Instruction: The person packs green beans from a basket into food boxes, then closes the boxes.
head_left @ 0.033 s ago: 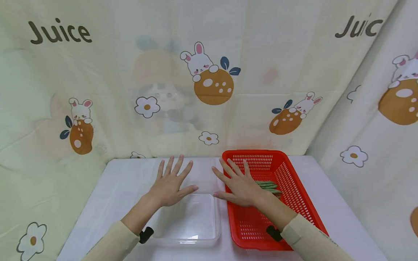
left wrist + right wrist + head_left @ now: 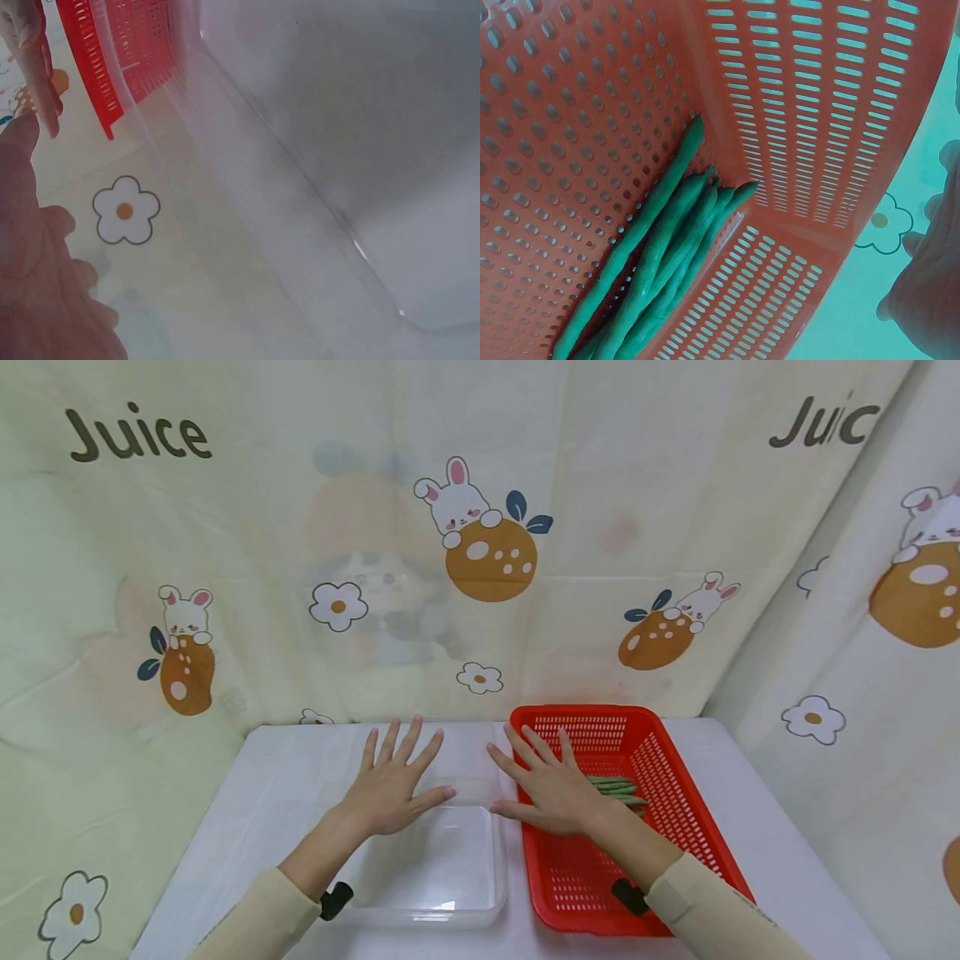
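Note:
My left hand (image 2: 384, 793) hovers above the clear plastic box (image 2: 431, 868), fingers straight and spread, holding nothing. My right hand (image 2: 558, 792) is likewise spread over the left side of the red perforated basket (image 2: 536, 893). Behind that hand, a small bunch of green beans (image 2: 617, 787) shows inside the basket, partly hidden. In the right wrist view several long green beans (image 2: 656, 259) lie together on the basket floor near a corner, with the hand apart from them. The left wrist view shows the box's wall (image 2: 247, 195) beside my left hand (image 2: 45, 285).
Box and basket stand side by side on a white table (image 2: 255, 810), the basket on the right. A printed curtain (image 2: 337, 510) with rabbits, fruit and flowers hangs behind the table and along its sides. A black wrist strap piece (image 2: 335, 900) sits at my left cuff.

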A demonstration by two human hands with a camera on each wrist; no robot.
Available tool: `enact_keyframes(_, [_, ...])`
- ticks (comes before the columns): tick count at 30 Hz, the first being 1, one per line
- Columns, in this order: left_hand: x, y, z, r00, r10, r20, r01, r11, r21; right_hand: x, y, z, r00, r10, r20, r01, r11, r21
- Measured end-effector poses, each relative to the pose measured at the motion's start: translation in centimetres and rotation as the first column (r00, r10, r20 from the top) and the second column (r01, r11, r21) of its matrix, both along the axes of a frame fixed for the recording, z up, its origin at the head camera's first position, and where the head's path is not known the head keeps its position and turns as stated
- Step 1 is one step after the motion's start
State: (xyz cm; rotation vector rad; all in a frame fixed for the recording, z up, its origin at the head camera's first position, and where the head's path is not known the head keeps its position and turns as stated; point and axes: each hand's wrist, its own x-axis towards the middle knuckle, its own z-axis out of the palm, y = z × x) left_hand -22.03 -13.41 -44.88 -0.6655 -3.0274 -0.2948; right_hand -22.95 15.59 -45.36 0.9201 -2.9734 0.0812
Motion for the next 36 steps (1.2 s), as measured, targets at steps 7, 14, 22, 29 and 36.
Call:
enact_keyframes(7, [0.2, -0.1, 0.9, 1.000, -0.005, 0.008, 0.005, 1.000, 0.020, -0.1, 0.1, 0.0, 1.000, 0.001, 0.006, -0.001, 1.000, -0.004])
enact_keyframes(14, [0.5, -2.0, 2.0, 0.999, 0.037, 0.011, -0.038, 0.998, 0.041, -0.4, 0.3, 0.2, 0.999, -0.007, 0.039, 0.007, 1.000, 0.002])
enact_keyframes(22, [1.0, -5.9, 2.5, 0.996, 0.077, 0.051, -0.083, 0.990, 0.114, -0.6, 1.0, 0.5, 0.999, 0.003, 0.034, -0.003, 1.000, -0.011])
enact_keyframes(29, [1.4, -10.3, -0.5, 0.985, 0.085, 0.148, -0.120, 0.961, 0.251, -0.7, 2.3, 0.8, 0.998, -0.004, 0.061, 0.007, 0.999, -0.047])
enact_keyframes(36, [1.6, -12.6, -4.4, 0.969, 0.044, 0.243, -0.151, 0.883, 0.444, -1.2, 3.5, 0.7, 0.992, -0.003, 0.129, 0.011, 0.998, -0.054])
